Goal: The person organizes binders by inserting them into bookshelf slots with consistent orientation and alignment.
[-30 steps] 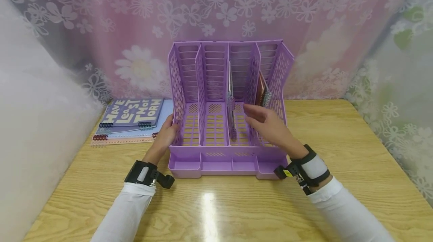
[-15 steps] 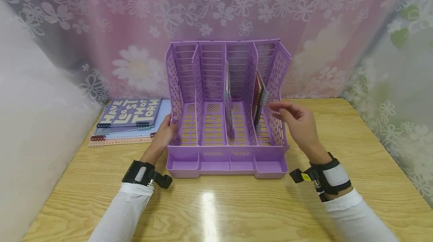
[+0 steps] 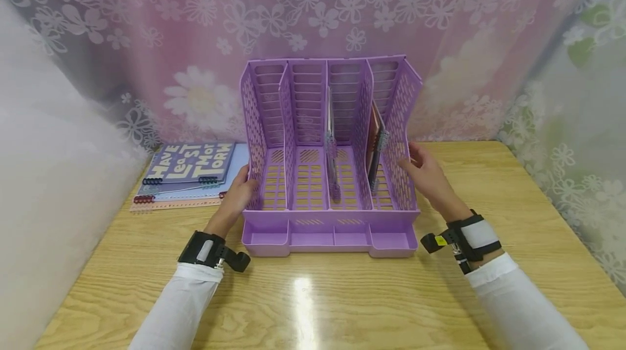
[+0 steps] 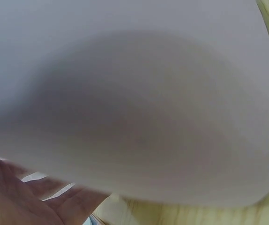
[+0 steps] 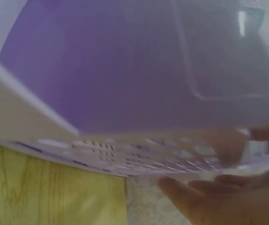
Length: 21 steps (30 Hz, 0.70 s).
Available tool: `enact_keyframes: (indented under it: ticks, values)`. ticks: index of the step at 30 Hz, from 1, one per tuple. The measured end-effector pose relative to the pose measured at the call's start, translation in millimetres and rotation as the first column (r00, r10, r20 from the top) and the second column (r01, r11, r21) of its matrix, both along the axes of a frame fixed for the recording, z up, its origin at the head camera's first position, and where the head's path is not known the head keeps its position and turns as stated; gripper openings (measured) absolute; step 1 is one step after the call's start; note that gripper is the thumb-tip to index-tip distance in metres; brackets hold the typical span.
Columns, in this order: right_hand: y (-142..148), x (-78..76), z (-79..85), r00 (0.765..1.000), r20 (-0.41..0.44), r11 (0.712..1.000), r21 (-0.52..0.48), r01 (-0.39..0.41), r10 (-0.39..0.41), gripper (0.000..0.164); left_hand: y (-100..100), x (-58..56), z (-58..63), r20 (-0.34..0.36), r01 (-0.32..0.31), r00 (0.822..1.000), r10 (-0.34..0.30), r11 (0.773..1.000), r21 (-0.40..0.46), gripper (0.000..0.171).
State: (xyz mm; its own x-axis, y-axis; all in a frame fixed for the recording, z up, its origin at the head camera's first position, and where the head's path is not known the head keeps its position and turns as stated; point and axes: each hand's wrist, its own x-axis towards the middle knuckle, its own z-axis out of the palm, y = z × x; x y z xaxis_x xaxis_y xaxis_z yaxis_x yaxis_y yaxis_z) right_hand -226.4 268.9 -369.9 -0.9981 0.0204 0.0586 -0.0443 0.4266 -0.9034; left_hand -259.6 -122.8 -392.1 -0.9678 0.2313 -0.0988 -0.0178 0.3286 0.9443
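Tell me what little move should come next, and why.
Probably the left hand should let go of the purple rack and reach for the top notebook: it lies on the pile beside that hand, the rack's two left slots show no notebooks, and the right hand holds the other side.

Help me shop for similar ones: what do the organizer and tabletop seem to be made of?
Purple organizer: probably molded plastic, satin, with thin, evenly colored, slotted walls.
Tabletop: wood or wood-look laminate, glossy, showing grain and a bright reflection.
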Motion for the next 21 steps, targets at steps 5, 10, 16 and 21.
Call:
enact_keyframes:
  ticks: [5, 10, 16, 21]
  values:
    - [-3, -8.1, -13.3, 0.983, 0.070, 0.983, -0.081, -0.166, 0.172, 0.057, -4, -5.1, -17.2, 0.002, -0.008, 1.000, 0.008, 1.000, 0.021, 0.056]
    - [-2, -9.9, -19.7, 0.976, 0.054, 0.972, -0.117, -0.204, 0.211, 0.058, -3, -4.0, -21.2, -0.034, -0.016, 0.999, 0.016, 1.000, -0.007, 0.056]
    - [1, -10.8, -15.9, 0.960, 0.094, 0.957, -0.149, -0.249, 0.264, 0.058, -2, -7.0, -19.3, -0.037, -0.018, 0.999, 0.018, 1.000, -0.019, 0.056]
    - [0, -13.0, -11.5, 0.933, 0.128, 0.932, -0.184, -0.312, 0.337, 0.057, -5, -10.9, -18.8, -0.024, -0.016, 1.000, 0.015, 0.999, -0.042, 0.054]
